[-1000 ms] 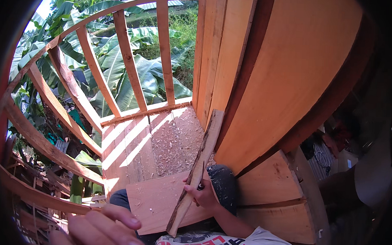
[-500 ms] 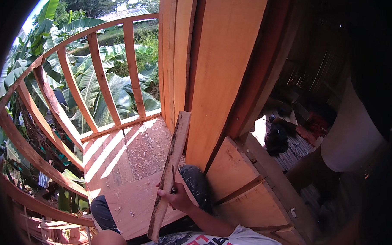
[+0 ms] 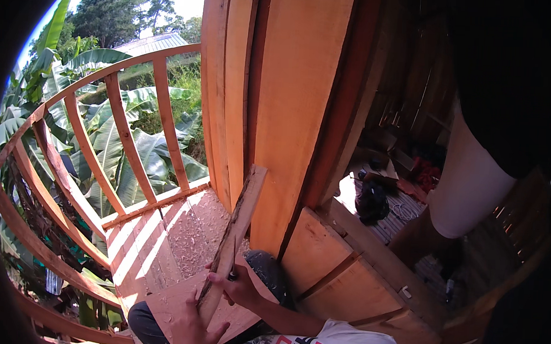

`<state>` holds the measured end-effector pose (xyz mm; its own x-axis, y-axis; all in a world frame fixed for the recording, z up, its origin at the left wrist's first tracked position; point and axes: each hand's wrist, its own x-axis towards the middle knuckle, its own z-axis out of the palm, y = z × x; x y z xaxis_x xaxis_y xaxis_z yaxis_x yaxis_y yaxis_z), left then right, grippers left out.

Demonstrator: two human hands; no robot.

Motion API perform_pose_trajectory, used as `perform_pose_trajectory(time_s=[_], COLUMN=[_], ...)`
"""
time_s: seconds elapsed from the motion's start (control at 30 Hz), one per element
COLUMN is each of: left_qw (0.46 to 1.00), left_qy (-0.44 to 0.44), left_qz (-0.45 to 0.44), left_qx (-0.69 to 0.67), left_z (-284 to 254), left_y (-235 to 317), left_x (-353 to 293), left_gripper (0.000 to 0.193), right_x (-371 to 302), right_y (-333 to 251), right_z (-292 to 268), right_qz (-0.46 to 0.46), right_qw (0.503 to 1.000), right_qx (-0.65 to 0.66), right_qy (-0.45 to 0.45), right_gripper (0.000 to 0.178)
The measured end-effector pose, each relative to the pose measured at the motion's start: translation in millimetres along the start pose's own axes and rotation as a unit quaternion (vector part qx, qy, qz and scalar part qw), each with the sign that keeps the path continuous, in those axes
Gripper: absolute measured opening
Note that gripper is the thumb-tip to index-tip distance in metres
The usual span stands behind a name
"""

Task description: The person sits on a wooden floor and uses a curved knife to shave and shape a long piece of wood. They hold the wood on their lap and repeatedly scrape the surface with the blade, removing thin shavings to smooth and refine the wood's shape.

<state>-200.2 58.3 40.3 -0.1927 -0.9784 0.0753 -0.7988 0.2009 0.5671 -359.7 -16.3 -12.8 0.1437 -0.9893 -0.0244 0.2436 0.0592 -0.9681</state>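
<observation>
A long, narrow wooden strip (image 3: 229,246) with a rough, dark edge slants up from my lap. My right hand (image 3: 242,287) is closed around its lower half. The same hand also has a thin tool with a dark handle (image 3: 232,276), its narrow shaft lying along the strip; its exact kind is too small to tell. Beside the strip's bottom end is my left hand (image 3: 192,328), thumb and fingers apart, with the end between them; I cannot tell whether it touches. Beneath both lies a wide, flat board (image 3: 171,302) across my legs.
Wood shavings (image 3: 194,236) cover part of the plank floor (image 3: 133,252). A slatted wooden railing (image 3: 122,127) curves along the left, banana plants behind it. A plank wall (image 3: 299,112) rises ahead. Through the doorway at right, a person in white shorts (image 3: 472,179) stands near a black bag (image 3: 371,202).
My left hand has come into view at the strip's lower end. My right hand still grips the strip and tool, and the view has shifted slightly.
</observation>
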Motion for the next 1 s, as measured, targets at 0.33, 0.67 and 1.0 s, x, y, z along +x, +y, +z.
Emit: perform_pose_trajectory(time_s=[0.33, 0.67, 1.0], left_qw=[0.976, 0.987, 0.985], left_qy=[0.072, 0.088, 0.058], left_qz=[-0.117, -0.063, -0.033], left_qx=[-0.169, -0.122, -0.158], left_z=[12.9, 5.5, 13.5], left_y=[-69.5, -91.4, -104.1], left_x=[12.9, 28.6, 25.2], left_gripper=[0.035, 0.035, 0.035], right_x=[28.3, 45.8, 59.5], right_y=[19.2, -10.7, -52.5], right_z=[2.4, -15.3, -41.2], right_qz=[-0.168, -0.273, -0.174], right_qw=[0.945, 0.728, 0.809], right_qx=[-0.272, -0.628, -0.546], right_qy=[-0.071, 0.002, 0.131], right_gripper=[0.033, 0.047, 0.05])
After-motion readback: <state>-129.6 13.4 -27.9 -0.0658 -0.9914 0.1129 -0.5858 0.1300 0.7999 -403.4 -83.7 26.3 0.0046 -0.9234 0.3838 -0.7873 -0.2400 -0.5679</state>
